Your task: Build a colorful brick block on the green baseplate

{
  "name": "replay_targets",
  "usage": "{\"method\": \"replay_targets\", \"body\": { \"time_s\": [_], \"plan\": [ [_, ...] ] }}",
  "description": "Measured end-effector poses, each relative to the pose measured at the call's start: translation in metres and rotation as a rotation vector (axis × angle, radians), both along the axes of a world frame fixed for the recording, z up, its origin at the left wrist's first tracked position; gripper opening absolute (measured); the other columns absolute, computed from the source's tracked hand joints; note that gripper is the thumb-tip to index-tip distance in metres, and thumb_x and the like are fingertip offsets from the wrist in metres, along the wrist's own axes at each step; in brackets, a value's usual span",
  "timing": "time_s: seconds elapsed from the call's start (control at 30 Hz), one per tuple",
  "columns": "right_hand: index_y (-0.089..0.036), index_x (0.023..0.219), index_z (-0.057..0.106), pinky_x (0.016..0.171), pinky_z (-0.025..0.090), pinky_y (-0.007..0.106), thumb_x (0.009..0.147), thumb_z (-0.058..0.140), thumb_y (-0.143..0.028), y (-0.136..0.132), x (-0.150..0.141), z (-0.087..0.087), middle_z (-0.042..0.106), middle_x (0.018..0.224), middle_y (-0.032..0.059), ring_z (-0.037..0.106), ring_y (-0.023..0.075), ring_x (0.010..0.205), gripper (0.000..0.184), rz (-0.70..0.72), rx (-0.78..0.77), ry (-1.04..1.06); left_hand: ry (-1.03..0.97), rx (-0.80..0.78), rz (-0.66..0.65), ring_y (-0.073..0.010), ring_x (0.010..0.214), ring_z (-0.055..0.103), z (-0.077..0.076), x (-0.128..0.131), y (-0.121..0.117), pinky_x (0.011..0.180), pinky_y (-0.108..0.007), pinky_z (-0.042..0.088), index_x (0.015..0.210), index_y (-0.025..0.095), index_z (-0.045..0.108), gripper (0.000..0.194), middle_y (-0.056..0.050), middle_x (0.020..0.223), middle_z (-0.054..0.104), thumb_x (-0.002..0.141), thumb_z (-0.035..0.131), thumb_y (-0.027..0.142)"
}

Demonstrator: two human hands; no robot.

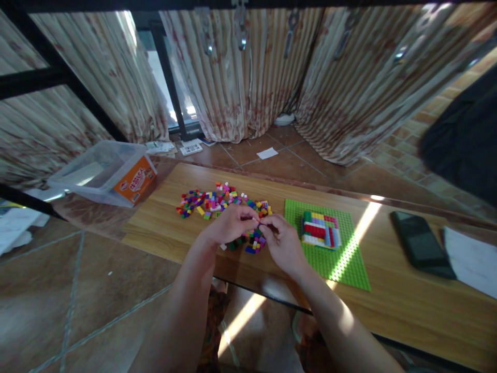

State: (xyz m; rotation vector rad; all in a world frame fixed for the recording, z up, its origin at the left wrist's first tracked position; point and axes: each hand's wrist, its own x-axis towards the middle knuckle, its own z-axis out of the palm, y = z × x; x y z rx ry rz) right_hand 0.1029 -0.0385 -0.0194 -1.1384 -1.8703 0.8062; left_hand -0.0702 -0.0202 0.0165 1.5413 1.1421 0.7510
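Observation:
My left hand (232,224) and my right hand (282,244) meet fingertip to fingertip above a spread of loose toy bricks (209,199). Both are closed in a pinch around something small, perhaps a dark brick, mostly covered by the fingers. To the right of my right hand lies a green baseplate (355,259). On it stands a low block of joined bricks (320,230) in red, white, yellow, green and blue. More loose bricks (254,243) lie under and between my hands.
The wooden table (155,223) also carries a dark phone (423,243) and a white paper (471,261) at the right. A clear plastic bin (104,173) with an orange label stands past the left end. Curtains (248,77) hang behind, and a strip of sunlight crosses the baseplate.

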Motion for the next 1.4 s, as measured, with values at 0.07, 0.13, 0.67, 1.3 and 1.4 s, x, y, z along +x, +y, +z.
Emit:
{"method": "replay_targets", "body": {
  "time_s": [0.07,0.13,0.67,1.3,1.4],
  "plan": [
    [-0.020,0.088,0.063,0.073,0.048,0.029,0.088,0.050,-0.020,0.000,0.000,0.001,0.062,0.086,0.0048,0.060,0.0177,0.080,0.013,0.024,0.005,0.005,-0.043,-0.039,-0.037,-0.0093,0.051,0.047,0.000,-0.002,0.001,0.051,-0.021,0.035,0.072,0.014,0.069,0.016,0.001,0.057,0.058,0.074,0.065,0.029],
    [-0.021,0.087,0.064,0.075,0.049,0.030,0.088,0.050,-0.019,0.000,-0.001,0.001,0.062,0.087,0.0047,0.060,0.0177,0.081,0.013,0.044,0.010,-0.004,-0.081,-0.055,-0.036,-0.0096,0.052,0.048,-0.001,-0.004,0.002,0.051,-0.020,0.036,0.074,0.014,0.070,0.016,0.000,0.058,0.060,0.073,0.067,0.030],
    [-0.020,0.093,0.068,0.070,0.049,0.028,0.085,0.062,-0.032,-0.003,0.002,0.002,0.068,0.086,0.0038,0.062,0.0165,0.075,0.016,-0.040,-0.108,0.044,-0.068,-0.078,0.066,-0.0118,0.055,0.057,-0.004,-0.003,0.001,0.051,-0.021,0.044,0.076,0.015,0.073,0.017,-0.004,0.067,0.068,0.069,0.073,0.031],
    [-0.018,0.093,0.072,0.082,0.050,0.035,0.089,0.054,-0.017,-0.001,0.005,-0.007,0.068,0.092,0.0091,0.062,0.0215,0.088,0.019,0.038,0.094,-0.251,-0.107,-0.181,0.046,-0.0080,0.055,0.054,0.004,-0.007,0.000,0.056,-0.019,0.043,0.082,0.011,0.069,0.021,0.001,0.063,0.062,0.071,0.072,0.029],
    [-0.018,0.099,0.071,0.083,0.050,0.034,0.091,0.050,-0.018,-0.002,0.005,-0.006,0.068,0.095,0.0093,0.063,0.0208,0.089,0.022,0.014,0.116,-0.230,-0.116,-0.202,0.064,-0.0078,0.056,0.055,0.004,-0.005,0.000,0.056,-0.019,0.043,0.083,0.011,0.069,0.021,0.001,0.063,0.062,0.071,0.071,0.028]
  ]
}}
